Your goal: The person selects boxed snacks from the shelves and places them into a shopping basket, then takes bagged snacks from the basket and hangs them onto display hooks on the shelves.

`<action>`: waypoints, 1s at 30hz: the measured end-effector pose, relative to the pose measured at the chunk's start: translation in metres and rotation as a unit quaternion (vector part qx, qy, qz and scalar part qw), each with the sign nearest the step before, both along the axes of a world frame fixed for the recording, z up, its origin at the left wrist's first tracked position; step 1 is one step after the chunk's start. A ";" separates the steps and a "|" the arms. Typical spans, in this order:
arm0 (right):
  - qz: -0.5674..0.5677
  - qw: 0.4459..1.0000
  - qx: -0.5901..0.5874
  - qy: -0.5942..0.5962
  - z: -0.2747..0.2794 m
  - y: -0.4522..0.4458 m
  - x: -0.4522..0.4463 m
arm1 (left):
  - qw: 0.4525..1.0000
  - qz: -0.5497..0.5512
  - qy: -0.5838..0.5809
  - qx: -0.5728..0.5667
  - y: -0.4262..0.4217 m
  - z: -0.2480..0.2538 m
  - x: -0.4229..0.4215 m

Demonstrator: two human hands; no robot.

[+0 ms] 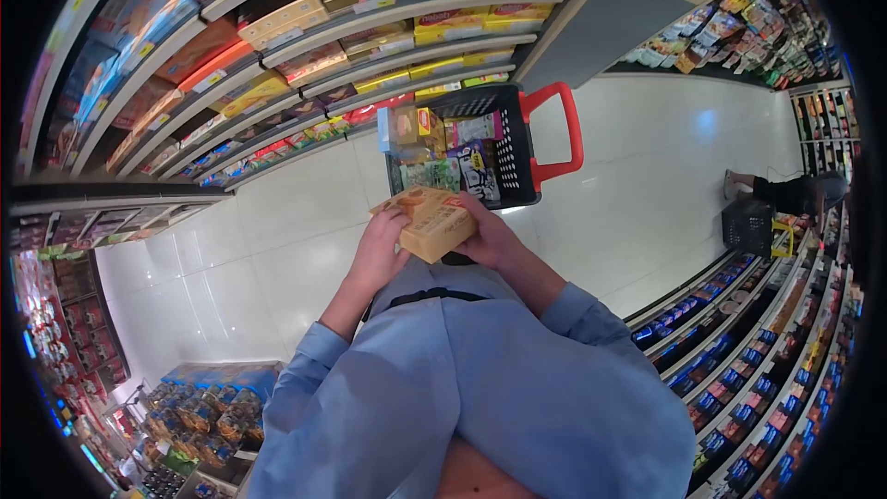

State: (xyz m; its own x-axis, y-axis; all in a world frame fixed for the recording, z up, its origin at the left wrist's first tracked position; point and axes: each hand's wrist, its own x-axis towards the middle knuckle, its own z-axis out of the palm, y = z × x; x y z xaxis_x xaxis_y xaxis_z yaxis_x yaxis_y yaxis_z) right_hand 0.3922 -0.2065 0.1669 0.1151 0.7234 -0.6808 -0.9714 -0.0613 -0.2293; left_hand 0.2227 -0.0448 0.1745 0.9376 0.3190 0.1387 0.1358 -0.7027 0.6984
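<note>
Both hands hold a tan cardboard food box point(438, 229) in front of my waist, printed with a picture and red and dark lettering too small to read. My left hand point(381, 245) grips its left side, fingers curled over the top face. On the box's right edge, my right hand point(492, 233) is closed with the thumb along the side. Just beyond the box stands a black shopping basket point(523, 152) with a red handle point(577, 134). Inside it lie a yellow package point(427, 129), a dark bag with white lettering point(479, 171) and other packets.
Shelves of boxed goods point(370, 42) run along the far side. More shelves point(767, 360) curve along the right, where another person point(799, 192) stands by a black basket point(747, 227). A display of packaged goods point(203, 420) is at lower left. Pale floor tiles point(637, 194) lie between.
</note>
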 end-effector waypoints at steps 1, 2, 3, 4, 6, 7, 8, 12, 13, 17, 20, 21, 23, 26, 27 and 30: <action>-0.015 1.000 0.002 0.006 -0.010 0.002 0.003 | 1.000 0.005 0.013 0.000 -0.002 -0.009 0.005; -0.029 1.000 0.003 0.012 -0.019 0.005 0.007 | 1.000 0.007 0.025 0.006 -0.004 -0.017 0.012; -0.042 0.999 0.006 0.017 -0.028 0.008 0.013 | 0.999 0.010 0.035 0.014 -0.003 -0.026 0.021; -0.062 0.998 -0.018 0.025 -0.041 0.011 0.019 | 0.999 0.013 0.045 0.023 -0.001 -0.034 0.031; -0.100 0.992 -0.066 0.041 -0.061 0.019 0.030 | 0.998 0.008 0.054 0.036 0.000 -0.055 0.051; -0.133 0.987 -0.075 0.047 -0.065 0.023 0.036 | 0.997 0.005 0.061 0.041 -0.001 -0.065 0.059; -0.139 0.987 -0.063 0.047 -0.075 0.027 0.041 | 0.996 0.012 0.080 0.031 -0.003 -0.075 0.066; -0.134 0.990 -0.044 0.008 -0.111 0.040 0.067 | 0.990 0.029 0.136 -0.027 -0.012 -0.109 0.097; -0.111 0.992 -0.054 -0.033 -0.127 0.042 0.072 | 0.983 0.035 0.165 -0.067 -0.015 -0.114 0.104; -0.036 0.969 -0.179 -0.165 -0.192 0.055 0.075 | 0.931 0.060 0.269 -0.238 -0.022 -0.151 0.116; 0.006 0.952 -0.220 -0.214 -0.211 0.072 0.069 | 0.913 0.088 0.292 -0.272 -0.020 -0.174 0.122; 0.018 0.948 -0.224 -0.225 -0.217 0.079 0.066 | 0.909 0.102 0.297 -0.273 -0.018 -0.176 0.125; 0.063 0.920 -0.244 -0.300 -0.246 0.089 0.051 | 0.897 0.137 0.323 -0.268 -0.013 -0.188 0.129; 0.150 0.859 -0.284 -0.399 -0.245 0.104 0.048 | 0.884 0.181 0.353 -0.248 -0.005 -0.211 0.130; 0.183 0.833 -0.299 -0.428 -0.237 0.109 0.051 | 0.888 0.188 0.342 -0.243 -0.002 -0.216 0.128; 0.162 0.836 -0.280 -0.443 -0.241 0.119 0.050 | 0.900 0.185 0.344 -0.194 0.005 -0.225 0.130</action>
State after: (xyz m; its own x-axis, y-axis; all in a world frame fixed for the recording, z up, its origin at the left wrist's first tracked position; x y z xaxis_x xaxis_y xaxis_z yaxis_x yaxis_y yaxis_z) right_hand 0.4419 -0.0880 -0.0743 0.6137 0.4111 -0.6740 -0.3468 -0.6265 -0.6980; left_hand 0.3532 -0.0403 -0.0501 0.5784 0.5270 -0.6227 0.8044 -0.2417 0.5427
